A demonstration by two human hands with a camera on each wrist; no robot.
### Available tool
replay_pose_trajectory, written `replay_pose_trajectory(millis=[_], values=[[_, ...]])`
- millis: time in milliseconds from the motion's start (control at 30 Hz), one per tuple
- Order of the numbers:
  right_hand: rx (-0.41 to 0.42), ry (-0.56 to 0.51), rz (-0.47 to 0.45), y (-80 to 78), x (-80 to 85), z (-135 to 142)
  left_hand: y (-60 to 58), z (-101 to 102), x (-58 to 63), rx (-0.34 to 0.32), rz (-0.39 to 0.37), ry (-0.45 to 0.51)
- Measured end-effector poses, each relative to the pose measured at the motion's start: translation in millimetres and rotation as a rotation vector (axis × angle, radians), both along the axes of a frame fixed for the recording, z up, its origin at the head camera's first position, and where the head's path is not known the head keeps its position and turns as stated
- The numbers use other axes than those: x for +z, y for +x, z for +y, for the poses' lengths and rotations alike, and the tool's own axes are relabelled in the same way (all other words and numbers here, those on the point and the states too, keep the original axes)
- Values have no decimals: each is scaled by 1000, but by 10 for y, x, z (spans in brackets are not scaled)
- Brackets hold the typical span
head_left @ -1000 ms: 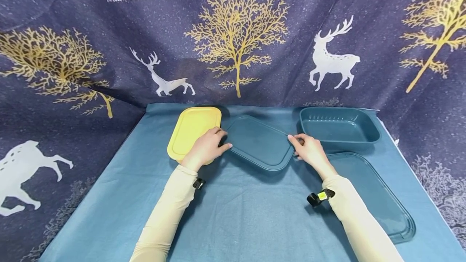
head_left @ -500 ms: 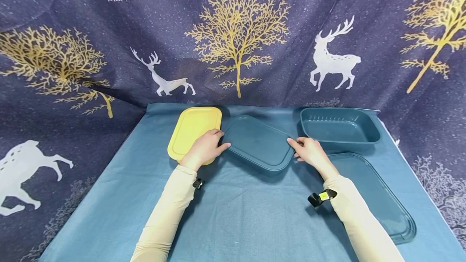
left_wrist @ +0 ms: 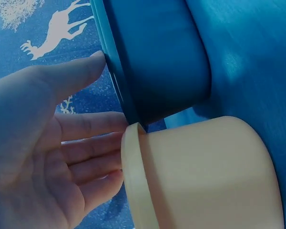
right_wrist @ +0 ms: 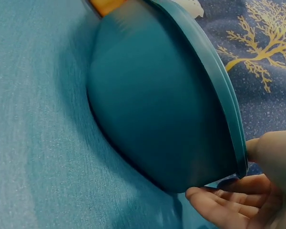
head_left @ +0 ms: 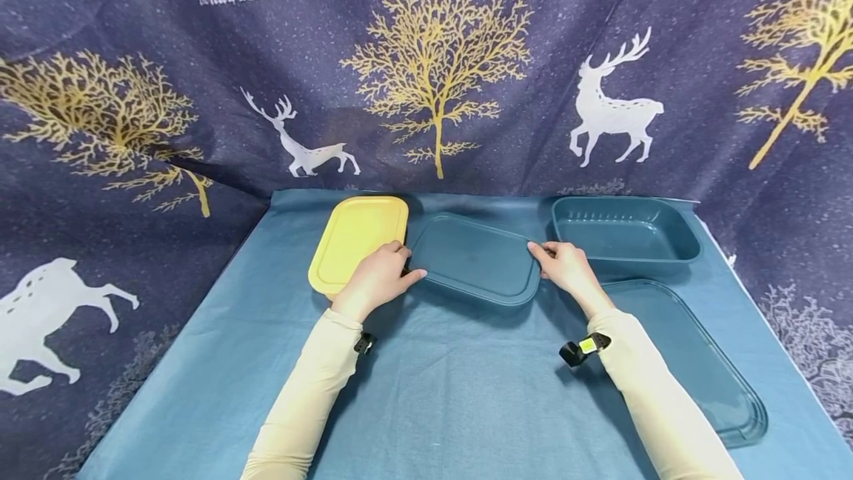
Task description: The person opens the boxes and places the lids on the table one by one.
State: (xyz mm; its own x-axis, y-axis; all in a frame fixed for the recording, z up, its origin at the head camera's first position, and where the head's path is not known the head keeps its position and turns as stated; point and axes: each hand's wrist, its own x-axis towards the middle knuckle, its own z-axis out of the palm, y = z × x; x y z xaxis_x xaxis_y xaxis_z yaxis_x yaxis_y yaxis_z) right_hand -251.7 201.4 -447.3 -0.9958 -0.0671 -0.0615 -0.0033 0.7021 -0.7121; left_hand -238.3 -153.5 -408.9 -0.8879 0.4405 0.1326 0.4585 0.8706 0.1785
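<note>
In the head view, a dark blue food container (head_left: 474, 258) with a matching lid stands at an angle in the middle of the cloth. My left hand (head_left: 375, 280) is at its left corner, thumb on the front rim and index finger on the other side. The right hand (head_left: 568, 269) pinches the right corner, with the thumb on the lid and the fingers below the rim in the right wrist view. Close by on the left is a yellow lidded container (head_left: 360, 235). The other left fingers lie against its rim (left_wrist: 137, 176) in the left wrist view.
An open dark blue container (head_left: 623, 232) stands at the back right. In front of it lies a large loose blue lid (head_left: 693, 361), partly under the right forearm. A printed curtain (head_left: 426, 58) rises behind the blue cloth (head_left: 453, 406).
The blue lidded container has turned slightly, its right end moving away from me. The right hand has shifted a little away with it, and the left hand slightly nearer.
</note>
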Motion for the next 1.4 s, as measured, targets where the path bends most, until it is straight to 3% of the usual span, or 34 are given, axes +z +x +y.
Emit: replay_pose_trajectory(millis=[267, 500, 667, 1067, 1400], values=[[28, -13, -47, 46, 21, -1, 40, -25, 19, 29, 9, 5], [49, 28, 6, 225, 156, 48, -52, -11, -28, 20, 59, 30], [85, 27, 8, 251, 164, 39, -90, 11, -51, -9, 49, 15], [45, -8, 31, 147, 118, 8, -54, 0, -61, -14, -43, 18], [-14, -18, 82, 23, 84, -43, -40, 15, -96, -25, -21, 2]])
